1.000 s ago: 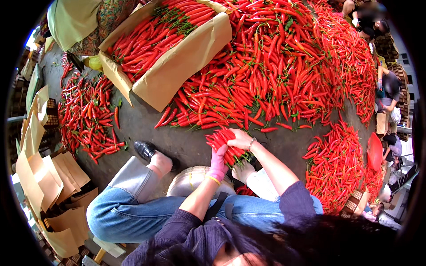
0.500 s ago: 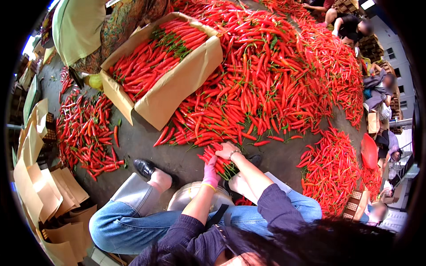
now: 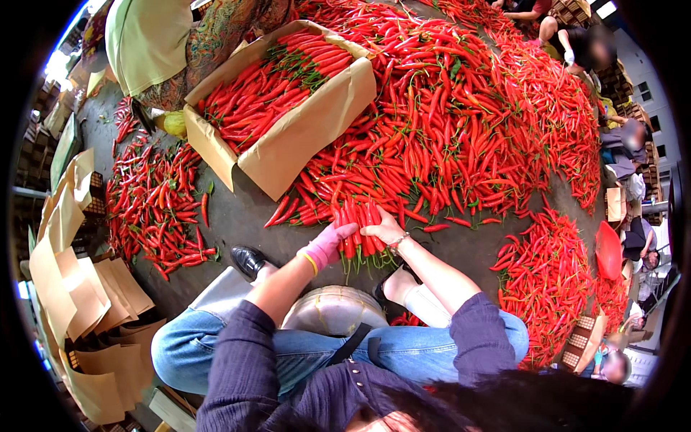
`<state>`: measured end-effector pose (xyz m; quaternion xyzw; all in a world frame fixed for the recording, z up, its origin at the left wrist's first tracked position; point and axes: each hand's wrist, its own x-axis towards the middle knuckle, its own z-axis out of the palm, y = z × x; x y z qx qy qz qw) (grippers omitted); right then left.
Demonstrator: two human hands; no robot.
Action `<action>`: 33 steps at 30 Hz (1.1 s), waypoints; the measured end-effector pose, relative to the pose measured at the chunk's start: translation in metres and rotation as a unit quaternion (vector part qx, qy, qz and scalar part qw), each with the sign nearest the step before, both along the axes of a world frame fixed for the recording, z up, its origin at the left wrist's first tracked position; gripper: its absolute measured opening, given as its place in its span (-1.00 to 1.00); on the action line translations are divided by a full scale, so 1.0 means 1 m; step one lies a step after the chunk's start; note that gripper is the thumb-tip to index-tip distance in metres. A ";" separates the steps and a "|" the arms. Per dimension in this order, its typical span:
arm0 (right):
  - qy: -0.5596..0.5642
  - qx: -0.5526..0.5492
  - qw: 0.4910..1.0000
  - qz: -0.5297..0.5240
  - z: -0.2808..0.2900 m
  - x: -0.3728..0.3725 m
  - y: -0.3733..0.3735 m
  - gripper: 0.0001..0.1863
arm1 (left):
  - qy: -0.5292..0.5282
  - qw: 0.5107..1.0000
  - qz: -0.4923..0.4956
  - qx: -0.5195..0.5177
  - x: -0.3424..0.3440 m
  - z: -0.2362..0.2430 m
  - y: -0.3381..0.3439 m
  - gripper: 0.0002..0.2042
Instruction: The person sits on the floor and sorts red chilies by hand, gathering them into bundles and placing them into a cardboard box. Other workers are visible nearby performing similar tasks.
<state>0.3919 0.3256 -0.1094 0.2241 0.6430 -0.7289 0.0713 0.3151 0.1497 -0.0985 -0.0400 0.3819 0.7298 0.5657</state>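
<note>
The great heap of red chillies [image 3: 461, 137] spreads just beyond my left fingers [image 3: 344, 231] and right fingers [image 3: 371, 230]. Past them, to the left, stands a paper-lined box [image 3: 309, 135] full of chillies; well left of them lies a smaller pile [image 3: 155, 209]. Between my fingers, the left ones gloved in pink, I'm gripping a bunch of chillies [image 3: 350, 236] from both sides, green stems toward me.

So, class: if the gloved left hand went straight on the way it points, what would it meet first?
The bunch of red peppers the left hand touches; beyond, probably the right hand, though depth is unclear.
</note>
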 end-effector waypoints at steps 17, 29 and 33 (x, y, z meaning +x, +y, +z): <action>-0.495 -0.416 0.760 -0.072 -0.046 0.064 -0.034 -0.64 | -0.511 0.820 -0.205 -0.157 0.019 -0.037 -0.015 -0.53; -0.597 -0.525 0.603 -0.063 -0.042 0.042 -0.035 -0.54 | -0.590 0.743 -0.215 -0.233 -0.008 -0.044 -0.013 -0.52; -0.579 -0.443 0.678 -0.092 -0.053 0.051 -0.041 -0.49 | -0.527 0.792 -0.170 -0.258 0.015 -0.068 -0.022 -0.52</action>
